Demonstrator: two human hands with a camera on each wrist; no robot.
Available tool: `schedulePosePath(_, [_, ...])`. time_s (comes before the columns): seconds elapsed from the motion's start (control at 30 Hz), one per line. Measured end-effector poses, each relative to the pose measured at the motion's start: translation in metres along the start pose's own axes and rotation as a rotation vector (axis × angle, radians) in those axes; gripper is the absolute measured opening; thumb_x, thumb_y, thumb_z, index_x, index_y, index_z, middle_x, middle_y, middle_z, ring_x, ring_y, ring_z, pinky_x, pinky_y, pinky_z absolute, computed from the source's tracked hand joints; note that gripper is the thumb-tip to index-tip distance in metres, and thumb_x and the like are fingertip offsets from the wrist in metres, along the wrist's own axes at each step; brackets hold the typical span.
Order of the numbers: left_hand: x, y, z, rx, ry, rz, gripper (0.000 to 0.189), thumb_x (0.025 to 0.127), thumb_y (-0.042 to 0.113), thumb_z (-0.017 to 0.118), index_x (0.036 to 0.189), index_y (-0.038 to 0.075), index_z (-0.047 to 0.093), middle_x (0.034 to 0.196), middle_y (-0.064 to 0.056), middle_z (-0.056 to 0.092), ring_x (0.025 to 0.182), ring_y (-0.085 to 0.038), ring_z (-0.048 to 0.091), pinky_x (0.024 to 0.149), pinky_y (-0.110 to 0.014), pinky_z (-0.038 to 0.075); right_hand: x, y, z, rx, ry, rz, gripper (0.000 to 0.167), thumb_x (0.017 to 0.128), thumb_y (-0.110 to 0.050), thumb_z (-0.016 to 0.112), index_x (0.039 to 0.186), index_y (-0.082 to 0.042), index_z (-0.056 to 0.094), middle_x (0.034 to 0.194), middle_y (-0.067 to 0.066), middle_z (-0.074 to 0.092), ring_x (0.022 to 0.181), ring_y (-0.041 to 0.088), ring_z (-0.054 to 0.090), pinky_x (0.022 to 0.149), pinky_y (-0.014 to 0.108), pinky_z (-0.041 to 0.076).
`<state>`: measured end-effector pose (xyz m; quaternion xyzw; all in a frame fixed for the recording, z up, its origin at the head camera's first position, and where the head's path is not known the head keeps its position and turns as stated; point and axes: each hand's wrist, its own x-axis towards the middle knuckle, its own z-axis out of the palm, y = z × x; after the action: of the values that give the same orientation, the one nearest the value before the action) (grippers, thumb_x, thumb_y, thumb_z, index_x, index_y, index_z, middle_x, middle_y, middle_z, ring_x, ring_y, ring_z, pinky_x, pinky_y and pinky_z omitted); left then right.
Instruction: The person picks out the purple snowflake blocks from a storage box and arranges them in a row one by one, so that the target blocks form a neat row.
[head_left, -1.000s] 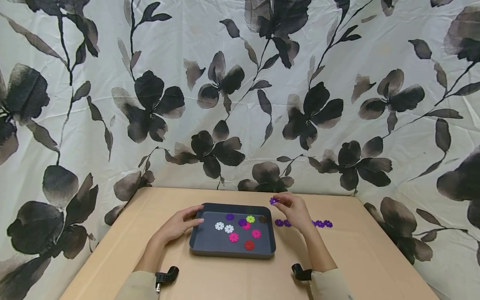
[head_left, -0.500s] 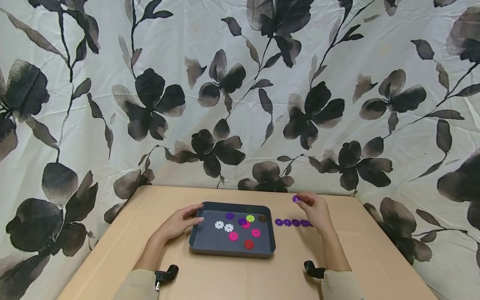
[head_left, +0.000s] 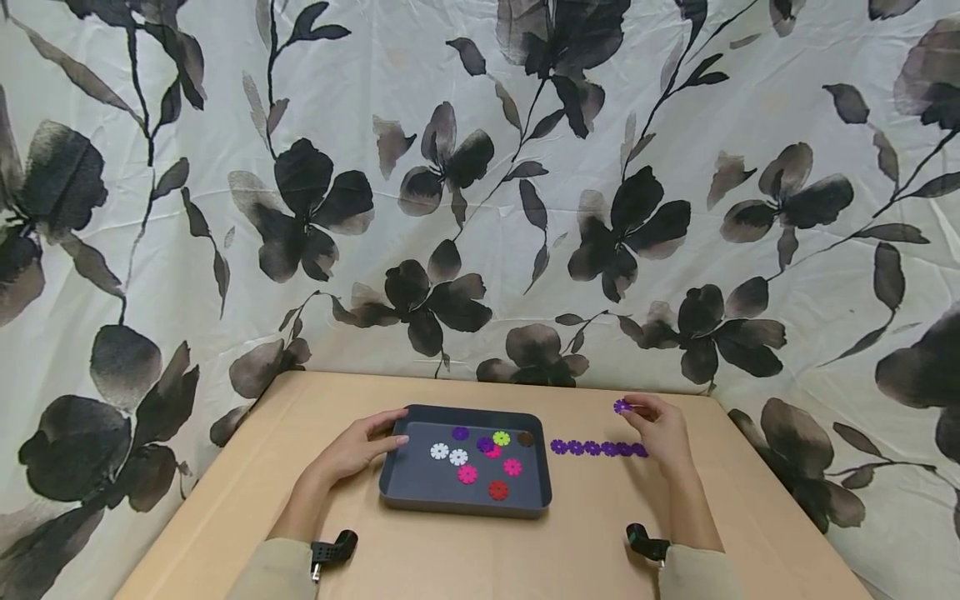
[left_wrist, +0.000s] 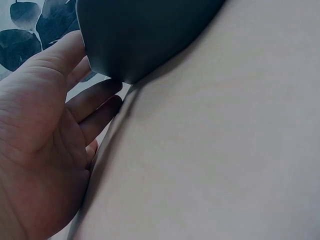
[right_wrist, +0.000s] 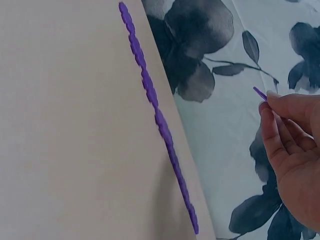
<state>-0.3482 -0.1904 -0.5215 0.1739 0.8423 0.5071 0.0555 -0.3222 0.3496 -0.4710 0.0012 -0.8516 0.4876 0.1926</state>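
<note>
My left hand (head_left: 358, 447) grips the left rim of a dark grey tray (head_left: 465, 506), thumb over the edge. In the left wrist view the fingers (left_wrist: 95, 102) reach under the tray's corner. Between thumb and fingertips, my right hand (head_left: 666, 432) pinches a purple flower-shaped disc (head_left: 621, 406). The right wrist view shows this disc (right_wrist: 259, 93) edge-on, raised off the table. Below it, a line of several purple flower discs (head_left: 592, 448) runs along the table right of the tray; the hand overlaps its right end in the head view.
Inside the tray lie white discs (head_left: 458, 457), pink discs (head_left: 467, 474), a red disc (head_left: 498, 490), a yellow-green disc (head_left: 501, 437), a brown disc (head_left: 525, 438) and purple discs (head_left: 460, 433). A floral curtain (head_left: 525, 250) hangs behind the tan table (head_left: 480, 558).
My right hand has moved right above the line of purple discs, still pinching its disc, and lowered slightly at the end. The left hand and the tray have stayed put.
</note>
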Motion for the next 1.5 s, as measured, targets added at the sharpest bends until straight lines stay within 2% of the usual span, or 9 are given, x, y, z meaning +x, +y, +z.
schedulePosePath(0.37, [-0.001, 0.000, 0.000, 0.009, 0.006, -0.002, 0.064, 0.097, 0.040, 0.074, 0.153, 0.020, 0.053, 0.162, -0.008, 0.047, 0.155, -0.034, 0.036, 0.127, -0.057, 0.028, -0.004, 0.007, -0.008, -0.046, 0.017, 0.063, 0.031, 0.100, -0.010, 0.070, 0.130, 0.000, 0.069, 0.127, 0.024, 0.070, 0.094, -0.004, 0.060, 0.076, 0.008, 0.053])
schedulePosePath(0.5, [-0.001, 0.000, 0.000, 0.006, 0.001, -0.004, 0.063, 0.097, 0.038, 0.074, 0.154, 0.020, 0.053, 0.162, -0.008, 0.046, 0.155, -0.034, 0.036, 0.127, -0.057, 0.027, -0.005, 0.013, -0.014, -0.085, 0.033, 0.086, 0.032, 0.100, -0.012, 0.071, 0.129, -0.001, 0.070, 0.127, 0.024, 0.070, 0.091, -0.008, 0.059, 0.073, 0.009, 0.052])
schedulePosePath(0.67, [-0.001, 0.002, 0.001, -0.001, -0.002, -0.007, 0.065, 0.097, 0.039, 0.075, 0.154, 0.018, 0.052, 0.163, -0.008, 0.046, 0.155, -0.034, 0.035, 0.127, -0.057, 0.027, -0.007, 0.024, -0.024, -0.073, 0.039, 0.125, 0.032, 0.101, -0.013, 0.069, 0.131, -0.002, 0.070, 0.131, 0.022, 0.069, 0.091, -0.009, 0.058, 0.075, 0.009, 0.053])
schedulePosePath(1.0, [-0.002, 0.002, 0.000, -0.001, 0.005, -0.009, 0.064, 0.096, 0.038, 0.076, 0.153, 0.019, 0.054, 0.162, -0.009, 0.046, 0.155, -0.034, 0.036, 0.127, -0.057, 0.028, -0.014, 0.038, -0.034, -0.059, 0.065, 0.230, 0.034, 0.102, -0.013, 0.068, 0.134, -0.004, 0.068, 0.133, 0.019, 0.067, 0.101, 0.008, 0.058, 0.077, 0.012, 0.056])
schedulePosePath(1.27, [-0.002, 0.001, 0.000, 0.009, 0.005, -0.005, 0.065, 0.096, 0.042, 0.075, 0.153, 0.021, 0.054, 0.163, -0.009, 0.046, 0.155, -0.035, 0.036, 0.126, -0.057, 0.028, -0.022, 0.050, -0.036, 0.012, 0.125, 0.334, 0.037, 0.101, -0.012, 0.069, 0.137, -0.003, 0.066, 0.131, 0.019, 0.066, 0.095, 0.005, 0.061, 0.076, 0.011, 0.055])
schedulePosePath(1.5, [-0.002, 0.001, 0.000, 0.007, 0.004, -0.006, 0.069, 0.094, 0.047, 0.076, 0.153, 0.020, 0.053, 0.163, -0.009, 0.046, 0.155, -0.035, 0.036, 0.126, -0.057, 0.028, -0.022, 0.058, -0.039, 0.036, 0.150, 0.408, 0.039, 0.102, -0.012, 0.067, 0.140, -0.004, 0.063, 0.142, 0.020, 0.060, 0.119, 0.025, 0.056, 0.073, 0.004, 0.048])
